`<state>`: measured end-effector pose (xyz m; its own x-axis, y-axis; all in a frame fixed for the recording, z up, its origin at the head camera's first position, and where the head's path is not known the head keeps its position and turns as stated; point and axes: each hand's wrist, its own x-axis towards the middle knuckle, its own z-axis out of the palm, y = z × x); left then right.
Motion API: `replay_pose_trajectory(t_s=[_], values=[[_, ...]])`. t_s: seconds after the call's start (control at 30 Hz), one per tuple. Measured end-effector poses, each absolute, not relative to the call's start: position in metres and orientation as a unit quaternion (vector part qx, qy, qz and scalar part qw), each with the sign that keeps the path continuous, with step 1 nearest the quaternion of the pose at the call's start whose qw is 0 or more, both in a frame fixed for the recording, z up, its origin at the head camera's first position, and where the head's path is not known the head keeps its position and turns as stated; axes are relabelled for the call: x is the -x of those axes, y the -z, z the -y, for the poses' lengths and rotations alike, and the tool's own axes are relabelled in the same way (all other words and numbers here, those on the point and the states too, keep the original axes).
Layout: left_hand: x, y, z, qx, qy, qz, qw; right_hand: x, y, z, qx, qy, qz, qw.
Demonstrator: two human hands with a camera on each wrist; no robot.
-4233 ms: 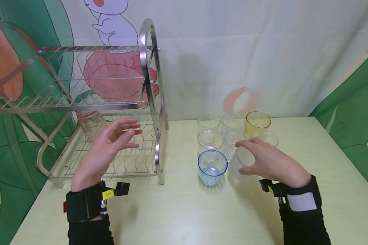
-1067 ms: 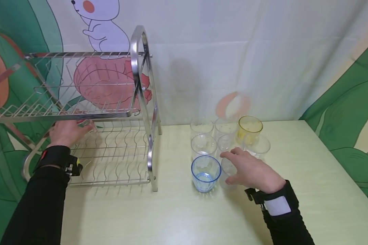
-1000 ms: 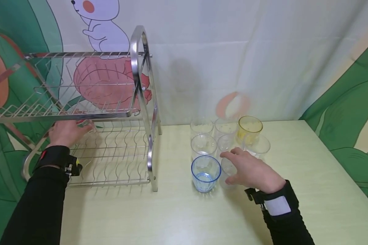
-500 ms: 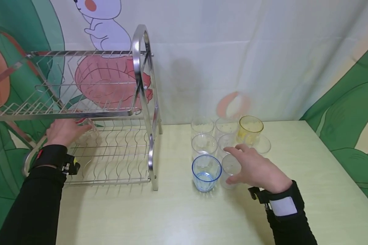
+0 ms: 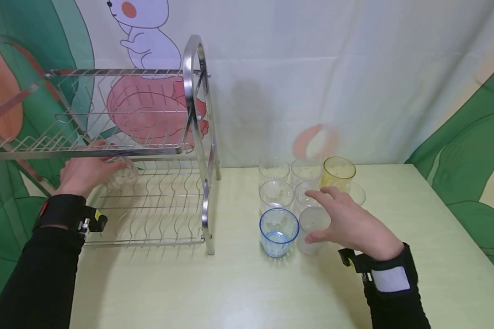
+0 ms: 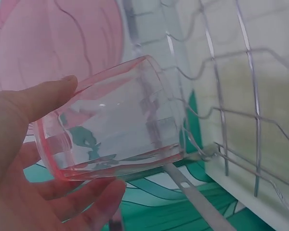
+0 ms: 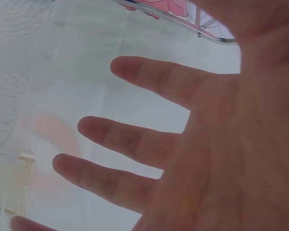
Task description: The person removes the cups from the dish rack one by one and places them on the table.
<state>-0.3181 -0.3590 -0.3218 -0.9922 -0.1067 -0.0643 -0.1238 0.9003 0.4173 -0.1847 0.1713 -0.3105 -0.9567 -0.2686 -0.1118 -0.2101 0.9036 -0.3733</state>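
My left hand [image 5: 82,176] reaches into the lower shelf of the metal dish rack [image 5: 207,192] and grips a clear glass with a pink-red rim [image 6: 115,125]. In the left wrist view, the thumb lies along one side of this glass and the fingers curl under the other; it lies tilted near the shelf wires. My right hand [image 5: 354,224] hovers spread beside a frosted glass [image 5: 308,228], which stands upright on the table. The right wrist view shows its fingers [image 7: 154,79] straight, with nothing held. Left of the frosted glass stands a blue-rimmed glass [image 5: 277,233].
Behind the blue-rimmed glass several clear glasses [image 5: 276,194] stand close together. A yellow glass [image 5: 338,171] is at the back right. The rack's upper shelf [image 5: 136,151] runs just above my left hand. A printed curtain [image 5: 255,105] hangs behind the table.
My left hand went into the lower shelf and took hold of the pink-rimmed glass, shifting it slightly. My right hand let go of the frosted glass, now upright, and drew slightly right.
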Motion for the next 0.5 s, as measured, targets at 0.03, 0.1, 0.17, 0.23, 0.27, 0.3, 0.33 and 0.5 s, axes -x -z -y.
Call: replay_pose_trajectory(t_s=[0.03,0.1,0.17,0.23,0.27,0.3,0.33,0.5], values=[[0.316,0.32,0.358,0.054,-0.221,-0.974,0.019,0.184,0.31,-0.172,0.127,0.184,-0.972,0.077],[0.312,0.318,0.356,0.048,-0.232,-0.971,0.018,0.184,0.31,-0.172,0.134,0.189,-0.97,0.07],[0.308,0.314,0.354,0.042,-0.242,-0.969,0.02,0.184,0.308,-0.171,0.143,0.196,-0.968,0.063],[0.305,0.311,0.352,0.035,-0.251,-0.967,0.022,0.184,0.305,-0.17,0.15,0.203,-0.966,0.058],[0.304,0.31,0.351,0.031,-0.253,-0.967,0.022,0.185,0.304,-0.169,0.154,0.205,-0.965,0.055],[0.303,0.31,0.35,0.03,-0.254,-0.967,0.021,0.185,0.302,-0.168,0.157,0.208,-0.964,0.053],[0.302,0.309,0.349,0.027,-0.25,-0.968,0.02,0.185,0.3,-0.168,0.16,0.21,-0.963,0.05],[0.296,0.307,0.344,0.008,-0.232,-0.973,-0.003,0.184,0.292,-0.164,0.172,0.217,-0.96,0.041]])
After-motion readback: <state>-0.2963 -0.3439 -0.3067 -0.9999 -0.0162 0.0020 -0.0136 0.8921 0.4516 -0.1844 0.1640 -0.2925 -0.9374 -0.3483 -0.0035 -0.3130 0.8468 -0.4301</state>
